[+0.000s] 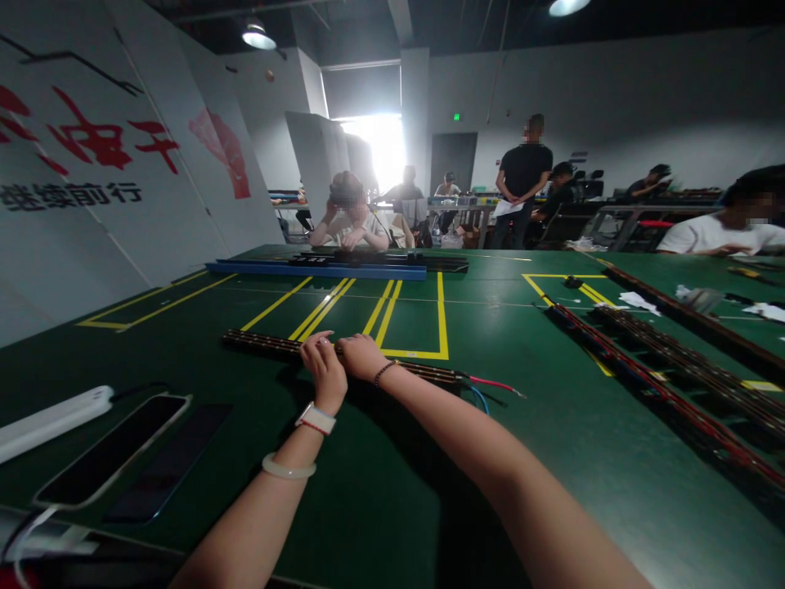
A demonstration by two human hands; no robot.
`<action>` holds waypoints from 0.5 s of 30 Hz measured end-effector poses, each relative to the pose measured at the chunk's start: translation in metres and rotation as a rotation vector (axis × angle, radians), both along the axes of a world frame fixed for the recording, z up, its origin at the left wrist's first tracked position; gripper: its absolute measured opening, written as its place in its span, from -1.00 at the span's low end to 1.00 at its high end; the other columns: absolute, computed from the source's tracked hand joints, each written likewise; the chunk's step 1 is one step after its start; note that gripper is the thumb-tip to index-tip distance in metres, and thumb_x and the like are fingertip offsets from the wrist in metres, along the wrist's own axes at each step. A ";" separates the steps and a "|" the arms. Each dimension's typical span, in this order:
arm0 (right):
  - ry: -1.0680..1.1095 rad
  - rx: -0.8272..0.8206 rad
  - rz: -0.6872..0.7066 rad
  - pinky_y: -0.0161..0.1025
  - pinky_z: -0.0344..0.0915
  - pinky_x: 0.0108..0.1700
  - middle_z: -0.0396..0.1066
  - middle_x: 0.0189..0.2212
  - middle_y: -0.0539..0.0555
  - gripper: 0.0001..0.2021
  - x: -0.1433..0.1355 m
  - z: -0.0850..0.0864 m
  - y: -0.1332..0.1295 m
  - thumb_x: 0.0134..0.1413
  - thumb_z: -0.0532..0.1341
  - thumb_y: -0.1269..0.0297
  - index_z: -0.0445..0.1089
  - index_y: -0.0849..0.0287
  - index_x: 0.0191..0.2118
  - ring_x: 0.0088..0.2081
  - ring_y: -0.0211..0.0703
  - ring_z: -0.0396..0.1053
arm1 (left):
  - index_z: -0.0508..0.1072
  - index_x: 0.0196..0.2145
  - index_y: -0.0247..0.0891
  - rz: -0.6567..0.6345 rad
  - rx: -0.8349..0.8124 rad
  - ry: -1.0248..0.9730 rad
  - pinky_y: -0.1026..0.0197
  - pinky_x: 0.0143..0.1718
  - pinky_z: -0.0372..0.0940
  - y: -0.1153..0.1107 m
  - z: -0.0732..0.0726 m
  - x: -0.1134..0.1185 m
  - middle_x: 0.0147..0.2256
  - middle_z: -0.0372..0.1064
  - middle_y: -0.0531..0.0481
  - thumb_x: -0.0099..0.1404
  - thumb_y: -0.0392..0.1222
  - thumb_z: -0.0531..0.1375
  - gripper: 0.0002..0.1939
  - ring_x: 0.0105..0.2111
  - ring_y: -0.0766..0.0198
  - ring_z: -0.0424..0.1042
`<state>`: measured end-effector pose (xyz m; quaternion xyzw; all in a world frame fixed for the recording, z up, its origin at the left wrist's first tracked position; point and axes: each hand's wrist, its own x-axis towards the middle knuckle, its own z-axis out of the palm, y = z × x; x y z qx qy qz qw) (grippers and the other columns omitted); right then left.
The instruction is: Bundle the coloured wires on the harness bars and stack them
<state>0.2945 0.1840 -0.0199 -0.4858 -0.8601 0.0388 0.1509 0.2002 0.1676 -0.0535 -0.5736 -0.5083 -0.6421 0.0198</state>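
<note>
A long dark strip (263, 341) with pale lines and dots along it lies across the green table in front of me. Red, blue and black wires (494, 384) come out of its right end. My left hand (324, 368), with a watch and a pale bangle on its arm, has its fingers bent over the middle of the strip. Close beside it, my right hand (363, 357) is closed on the same strip, a dark bracelet at its wrist. The hands cover the strip's middle, so what the fingertips touch there is hidden.
Two phones (114, 450) and a white power strip (55, 424) lie at left. Yellow tape (442, 319) marks the green table (380, 491). A blue rail (319, 268) lies at the far edge before a seated person. Several similar wired strips (668, 401) lie at right.
</note>
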 end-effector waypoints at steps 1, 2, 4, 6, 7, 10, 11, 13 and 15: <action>0.001 0.009 0.017 -0.14 0.14 0.02 0.41 -0.09 0.20 -0.70 0.014 0.005 -0.005 0.24 0.06 0.18 0.37 0.26 -0.08 -0.02 -0.02 0.29 | 0.27 -0.19 -0.25 -0.007 0.006 -0.005 0.06 0.02 0.16 -0.002 0.001 0.001 -0.16 0.24 -0.14 0.41 -0.07 -0.20 -0.67 -0.08 0.19 0.22; 0.002 0.013 0.028 -0.15 0.13 0.03 0.40 -0.08 0.19 -0.72 0.032 0.009 -0.011 0.20 0.11 0.19 0.37 0.25 -0.07 -0.01 -0.03 0.29 | 0.26 -0.18 -0.24 -0.026 0.009 -0.006 0.07 0.02 0.17 -0.004 0.002 0.002 -0.14 0.22 -0.14 0.41 -0.07 -0.19 -0.69 -0.07 0.20 0.21; 0.028 0.004 0.043 -0.21 0.14 0.01 0.42 -0.11 0.17 -0.74 0.077 0.017 -0.025 0.17 0.14 0.22 0.39 0.23 -0.07 -0.05 -0.09 0.32 | 0.24 -0.14 -0.24 -0.105 0.009 0.021 0.10 0.01 0.19 -0.009 0.004 0.007 -0.10 0.20 -0.14 0.40 -0.07 -0.14 -0.73 -0.06 0.22 0.21; 0.101 -0.048 0.016 -0.28 0.20 -0.08 0.42 -0.14 0.15 -0.74 0.129 0.024 -0.040 0.16 0.16 0.19 0.40 0.23 -0.11 -0.11 -0.14 0.35 | 0.24 -0.12 -0.24 -0.217 0.004 0.088 0.12 0.00 0.22 -0.015 0.005 0.014 -0.10 0.19 -0.14 0.39 -0.08 -0.09 -0.75 -0.07 0.23 0.23; 0.131 -0.089 -0.049 -0.30 0.23 -0.14 0.43 -0.18 0.14 -0.75 0.155 0.026 -0.048 0.15 0.16 0.18 0.41 0.24 -0.16 -0.16 -0.17 0.36 | 0.24 -0.11 -0.25 -0.279 -0.003 0.143 0.12 0.01 0.22 -0.018 0.005 0.018 -0.10 0.19 -0.13 0.39 -0.09 -0.08 -0.76 -0.07 0.24 0.24; 0.140 -0.238 -0.224 -0.31 0.25 -0.29 0.43 -0.26 0.14 -0.66 0.221 0.026 -0.072 0.12 0.17 0.05 0.40 0.27 -0.20 -0.30 -0.19 0.36 | 0.25 -0.03 -0.24 -0.438 -0.085 0.421 0.06 0.11 0.15 -0.026 0.003 0.029 -0.05 0.21 -0.14 0.37 -0.08 -0.03 -0.71 0.03 0.21 0.22; 0.132 -0.305 -0.244 -0.31 0.25 -0.30 0.43 -0.26 0.14 -0.62 0.236 0.025 -0.079 0.09 0.18 0.00 0.39 0.28 -0.20 -0.31 -0.19 0.36 | 0.24 0.02 -0.22 -0.477 -0.135 0.535 0.02 0.13 0.13 -0.029 0.003 0.032 0.00 0.20 -0.14 0.36 -0.06 -0.02 -0.67 0.07 0.18 0.19; 0.122 -0.449 -0.242 -0.31 0.24 -0.32 0.43 -0.25 0.14 -0.53 0.256 0.020 -0.092 0.03 0.19 -0.09 0.38 0.27 -0.17 -0.31 -0.18 0.36 | 0.21 0.11 -0.14 -0.532 -0.233 0.727 -0.05 0.16 0.09 -0.032 0.002 0.037 0.09 0.18 -0.11 0.35 -0.02 -0.01 -0.59 0.13 0.13 0.15; 0.108 -0.551 -0.211 -0.32 0.22 -0.34 0.43 -0.24 0.13 -0.46 0.263 0.013 -0.101 -0.04 0.22 -0.15 0.36 0.26 -0.13 -0.30 -0.17 0.35 | 0.18 0.16 -0.10 -0.560 -0.294 0.828 -0.08 0.17 0.07 -0.034 0.001 0.039 0.13 0.16 -0.08 0.35 0.01 -0.01 -0.55 0.15 0.11 0.13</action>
